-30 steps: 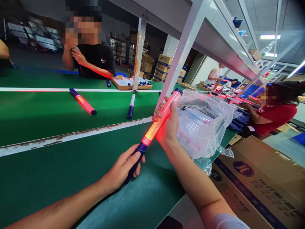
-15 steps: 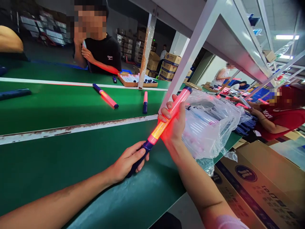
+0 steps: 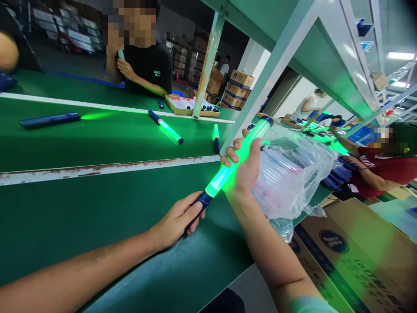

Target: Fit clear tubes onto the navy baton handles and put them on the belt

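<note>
A light stick [image 3: 219, 178], glowing green, slants up to the right between both my hands over the green table. My left hand [image 3: 182, 215] is closed round its dark blue handle. Higher up, my right hand [image 3: 244, 163] wraps the lit tube just below its dark end cap. Against my right forearm's far side lies a clear plastic bag [image 3: 283, 174] full of pale tubes. Beyond the white strip, a lit green stick [image 3: 169, 130] and a shorter one [image 3: 216, 139] stand out on the green surface, with a dark blue handle [image 3: 50, 120] farther left.
A white metal post [image 3: 276, 74] rises just beyond my right hand to a shelf. Cardboard boxes [image 3: 332, 243] stand below the table's right edge. Across the table is a person in a black shirt [image 3: 146, 65], near a tray of sticks [image 3: 180, 104]. Another in red [image 3: 381, 165] works at right.
The held stick and the lit sticks on the table have turned from red to green. My grip stays the same. The dark blue handle at left shows farther right, with a green glow at its tip.
</note>
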`<state>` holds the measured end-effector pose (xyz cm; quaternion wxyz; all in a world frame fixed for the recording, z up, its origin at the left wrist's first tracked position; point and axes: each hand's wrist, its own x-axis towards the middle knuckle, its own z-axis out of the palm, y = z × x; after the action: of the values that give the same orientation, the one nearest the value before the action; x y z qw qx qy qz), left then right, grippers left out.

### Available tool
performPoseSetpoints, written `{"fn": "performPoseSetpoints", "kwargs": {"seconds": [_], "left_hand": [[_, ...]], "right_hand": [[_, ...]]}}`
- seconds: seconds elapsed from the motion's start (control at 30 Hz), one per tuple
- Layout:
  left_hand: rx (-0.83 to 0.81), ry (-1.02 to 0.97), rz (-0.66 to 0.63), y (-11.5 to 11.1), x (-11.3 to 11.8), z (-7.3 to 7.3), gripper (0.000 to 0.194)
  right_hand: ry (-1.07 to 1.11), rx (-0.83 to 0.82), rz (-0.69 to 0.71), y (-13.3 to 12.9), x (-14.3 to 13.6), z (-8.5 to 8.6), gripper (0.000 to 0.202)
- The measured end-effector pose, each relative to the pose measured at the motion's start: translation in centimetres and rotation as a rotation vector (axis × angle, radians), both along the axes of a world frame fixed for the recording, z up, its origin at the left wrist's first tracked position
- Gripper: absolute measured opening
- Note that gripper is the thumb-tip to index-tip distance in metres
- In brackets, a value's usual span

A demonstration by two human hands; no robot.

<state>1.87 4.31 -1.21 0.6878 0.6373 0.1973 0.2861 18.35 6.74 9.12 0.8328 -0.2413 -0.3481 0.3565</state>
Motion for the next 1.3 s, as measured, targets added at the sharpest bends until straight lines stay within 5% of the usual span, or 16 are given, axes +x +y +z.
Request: {"fn": "performPoseSetpoints", "kwargs": {"seconds": [0.3, 0.47, 0.6, 0.7, 0.8, 0.93, 1.3], "left_hand": [[0.080, 0.038, 0.072, -0.3, -0.4, 0.1, 0.038], [0.171, 0.012, 0.099, -0.4, -0.3, -1.1, 0.038], [0.264, 0.032, 0.064, -0.7, -0.7, -1.8, 0.044], [0.397, 0.084, 0.012, -0.7, -0.9, -0.4, 0.049], [0.573, 0.067, 0.057, -0.7, -0.4, 3.0, 0.058], [0.740, 0.082, 0.094, -0.6, 1.3, 6.8, 0.037], [0.940, -0.026, 0.229, -0.7, 2.3, 4.9, 0.040]], "right_hand": [[-0.113, -0.062, -0.132, 0.0, -1.3, -0.4, 0.029], [-0.146, -0.008, -0.052, -0.5, -2.0, 0.7, 0.029], [-0.282, 0.017, 0.162, -1.9, -1.7, 3.1, 0.034], [-0.377, 0.103, 0.221, -3.2, -1.3, 4.4, 0.033], [-0.389, 0.182, 0.228, -4.4, -1.2, 4.7, 0.031], [-0.368, 0.145, 0.176, -5.6, -1.9, 4.4, 0.025], [-0.268, 0.063, 0.113, -6.7, -4.0, 4.8, 0.021]]}}
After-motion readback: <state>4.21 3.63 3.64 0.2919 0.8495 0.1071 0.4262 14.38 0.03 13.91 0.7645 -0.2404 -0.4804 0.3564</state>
